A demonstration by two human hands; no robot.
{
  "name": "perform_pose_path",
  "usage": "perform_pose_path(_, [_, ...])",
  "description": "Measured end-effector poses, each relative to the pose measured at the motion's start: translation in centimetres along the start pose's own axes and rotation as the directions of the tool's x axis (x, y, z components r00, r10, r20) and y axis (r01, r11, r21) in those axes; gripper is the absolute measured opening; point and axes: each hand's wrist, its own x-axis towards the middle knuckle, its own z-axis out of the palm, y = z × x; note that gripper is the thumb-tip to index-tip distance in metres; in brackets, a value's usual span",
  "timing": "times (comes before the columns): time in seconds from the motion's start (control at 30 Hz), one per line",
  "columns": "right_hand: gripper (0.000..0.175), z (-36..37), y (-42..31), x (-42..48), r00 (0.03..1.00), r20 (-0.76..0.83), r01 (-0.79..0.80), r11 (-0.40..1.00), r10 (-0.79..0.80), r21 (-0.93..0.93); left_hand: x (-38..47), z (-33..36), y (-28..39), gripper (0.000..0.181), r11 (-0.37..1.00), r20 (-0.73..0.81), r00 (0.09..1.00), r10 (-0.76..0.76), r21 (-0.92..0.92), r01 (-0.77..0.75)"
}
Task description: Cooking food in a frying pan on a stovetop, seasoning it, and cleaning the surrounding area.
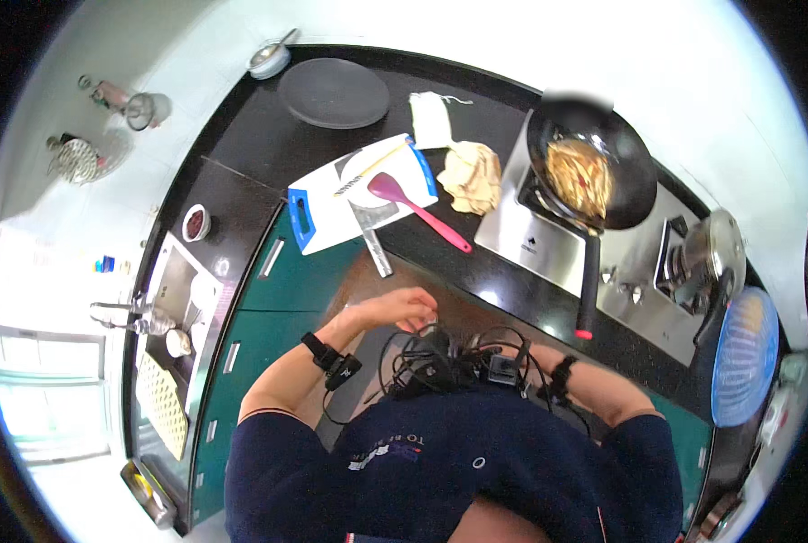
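My left hand (404, 309) hangs in front of my body with its fingers curled, beside a bundle of black cables (421, 356). Nothing can be made out in it. Cables and a small device at my chest mostly cover my right hand (507, 349); its fingers are hidden. Ahead, a white cutting board with blue ends (322, 224) lies on the black counter. A pink silicone spatula (431, 218) and a pair of chopsticks (380, 165) rest across it. A metal-handled knife (378, 254) juts past its front edge. To the right, a black wok (631, 193) holds cooked strips of food (579, 178).
The wok sits on a steel gas hob (526, 237), its handle (588, 285) reaching over the counter's front edge. A lidded pot (709, 244) stands beyond. Nearby lie a beige cloth (472, 178), a dark round lid (334, 93) and a blue basket (743, 360). A sink is at left.
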Motion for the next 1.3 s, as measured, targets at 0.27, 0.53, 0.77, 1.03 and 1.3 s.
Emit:
perform_pose_path(0.27, [0.041,-2.8,8.1,-0.7,0.886,-0.421,0.149,0.978,-0.197,-0.144,-2.9,-15.8,6.3,0.037,0.881,-0.604,0.769,0.209,-0.224,-0.416])
perform_pose_path(0.53, [0.045,3.3,1.7,0.2,0.629,-0.775,0.217,0.942,0.065,0.255,-1.7,-36.6,7.0,0.064,0.733,-0.764,0.63,0.139,-0.348,-0.584])
perform_pose_path(0.77, [0.041,6.5,1.5,-2.1,0.222,-0.975,0.713,0.685,-0.019,0.149,3.5,-41.7,6.9,0.058,0.779,-0.719,0.684,0.127,-0.354,-0.517])
perform_pose_path(1.03, [0.057,8.1,-8.5,-9.4,-0.03,-0.983,0.622,0.766,-0.182,-0.161,6.0,-43.8,5.4,0.045,0.764,-0.7,0.709,0.089,-0.409,-0.499])
perform_pose_path(1.3, [0.042,6.7,-13.2,-8.5,0.204,-0.97,0.439,0.898,-0.134,-0.032,4.1,-41.5,6.4,0.037,0.775,-0.665,0.739,0.108,-0.41,-0.481])
